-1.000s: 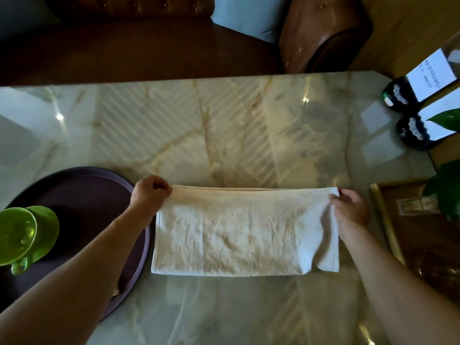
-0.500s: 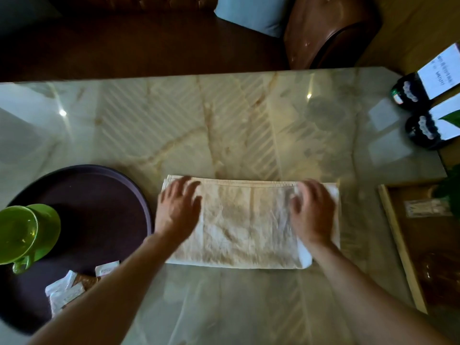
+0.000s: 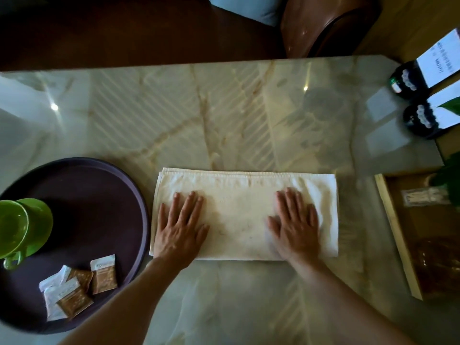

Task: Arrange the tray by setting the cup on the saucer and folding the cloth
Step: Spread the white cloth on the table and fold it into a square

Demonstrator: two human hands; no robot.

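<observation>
A cream cloth (image 3: 239,210) lies folded into a long rectangle on the marble table, just right of a round dark tray (image 3: 99,195). My left hand (image 3: 180,227) rests flat on the cloth's left part, fingers spread. My right hand (image 3: 296,225) lies flat on its right part, also spread. A green cup (image 3: 11,227) sits on a green saucer (image 3: 41,225) at the tray's left edge, handle toward me. Neither hand touches the tray.
Several sachets (image 3: 79,285) lie at the tray's near side. A wooden tray (image 3: 420,235) with packets sits at the right, with green leaves (image 3: 448,178) over it. Two dark bottles (image 3: 418,100) with white labels stand at the far right. A leather chair (image 3: 323,23) is beyond the table.
My hands let go of the cloth's far corners and came down flat on it. They then slid toward me over the folded cloth.
</observation>
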